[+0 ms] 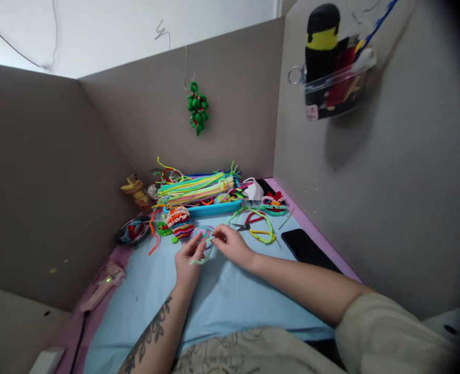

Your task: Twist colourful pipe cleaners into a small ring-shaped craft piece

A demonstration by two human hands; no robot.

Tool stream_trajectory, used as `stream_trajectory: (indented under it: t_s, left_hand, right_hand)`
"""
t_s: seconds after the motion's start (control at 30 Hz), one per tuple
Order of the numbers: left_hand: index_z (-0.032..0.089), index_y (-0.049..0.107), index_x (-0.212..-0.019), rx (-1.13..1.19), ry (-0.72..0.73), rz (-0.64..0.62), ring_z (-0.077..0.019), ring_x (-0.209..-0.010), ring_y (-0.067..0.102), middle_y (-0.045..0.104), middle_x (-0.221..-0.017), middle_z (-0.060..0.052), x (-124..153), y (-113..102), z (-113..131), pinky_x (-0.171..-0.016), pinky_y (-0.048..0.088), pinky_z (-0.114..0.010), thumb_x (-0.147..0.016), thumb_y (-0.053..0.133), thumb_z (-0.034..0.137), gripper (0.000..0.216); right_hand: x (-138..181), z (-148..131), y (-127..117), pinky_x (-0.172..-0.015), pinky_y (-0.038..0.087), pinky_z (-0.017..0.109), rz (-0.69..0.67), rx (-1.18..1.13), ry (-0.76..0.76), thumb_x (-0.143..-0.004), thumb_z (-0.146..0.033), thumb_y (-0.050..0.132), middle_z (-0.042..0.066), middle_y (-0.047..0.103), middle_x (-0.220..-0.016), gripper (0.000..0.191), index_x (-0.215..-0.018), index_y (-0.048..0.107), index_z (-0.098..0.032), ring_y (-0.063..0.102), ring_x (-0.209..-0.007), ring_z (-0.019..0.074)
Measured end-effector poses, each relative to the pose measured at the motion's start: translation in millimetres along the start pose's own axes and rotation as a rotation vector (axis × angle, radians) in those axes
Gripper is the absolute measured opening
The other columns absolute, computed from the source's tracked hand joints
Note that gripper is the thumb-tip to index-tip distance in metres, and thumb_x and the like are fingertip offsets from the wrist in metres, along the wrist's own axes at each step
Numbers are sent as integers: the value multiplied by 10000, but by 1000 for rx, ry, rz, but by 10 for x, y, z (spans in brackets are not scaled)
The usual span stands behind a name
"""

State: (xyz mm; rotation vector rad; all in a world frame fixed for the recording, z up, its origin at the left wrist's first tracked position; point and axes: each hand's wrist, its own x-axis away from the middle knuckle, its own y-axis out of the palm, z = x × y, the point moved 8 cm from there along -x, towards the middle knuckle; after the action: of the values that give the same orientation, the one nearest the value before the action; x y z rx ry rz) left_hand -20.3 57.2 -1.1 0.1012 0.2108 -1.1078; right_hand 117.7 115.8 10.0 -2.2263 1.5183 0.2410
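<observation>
Over the blue cloth [152, 291], my left hand [188, 257] is closed around a coiled pipe-cleaner piece [202, 234] in pink, teal and purple. A pale green pipe cleaner [206, 257] trails below it, its loose end pointing left. My right hand [232, 244] has its fingertips pinched together at the right side of the coil, on what looks like the pale green strand; the fingers partly hide it. Left of the coil sits a striped pipe-cleaner figure [180, 222]. Dark-bladed scissors [242, 227] lie just beyond my right hand.
A blue tray [214, 209] heaped with pipe cleaners stands at the back. Right are a pipe-cleaner piece [274, 205] and a phone [307, 251]; left, a dark bowl [122, 239] and pink glue gun [103, 288] with cord. Grey partitions [230, 104] enclose the desk.
</observation>
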Motion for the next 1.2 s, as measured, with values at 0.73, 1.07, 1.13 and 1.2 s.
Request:
stream_trajectory:
  t_s: [0.73,1.07,1.13,1.2]
  left_hand:
    - [128,675,-987,95,-105,-1,-114,-542,544,664,-667,-39,-13,36,-108,-519,418,-225,-533,761,355,515]
    - [128,680,-972,-53,12,93,-104,-548,530,638,-638,-19,34,-41,24,-528,422,-211,-610,715,366,435]
    - [137,683,-968,-63,24,109,-104,-555,529,633,-636,-12,38,-52,32,-533,421,-209,-612,713,365,423]
    - [139,683,-970,-80,28,113,-103,-549,518,618,-618,-5,42,-52,32,-524,412,-208,-612,711,367,425]
  right_hand:
    - [45,-170,-8,-736,382,280,-49,263,-193,-797,-192,496,37,608,-760,114,-786,610,-194,526,-735,157]
    - [56,-140,0,-630,403,235,5,90,-51,-772,-226,535,7,611,-756,77,-788,604,-195,537,-673,124]
    - [57,-193,-22,-645,401,241,28,113,-100,-766,-218,551,17,592,-775,66,-767,613,-195,523,-697,128]
    - [53,-197,-37,-648,398,246,43,130,-111,-764,-214,561,22,581,-768,67,-761,624,-193,515,-697,130]
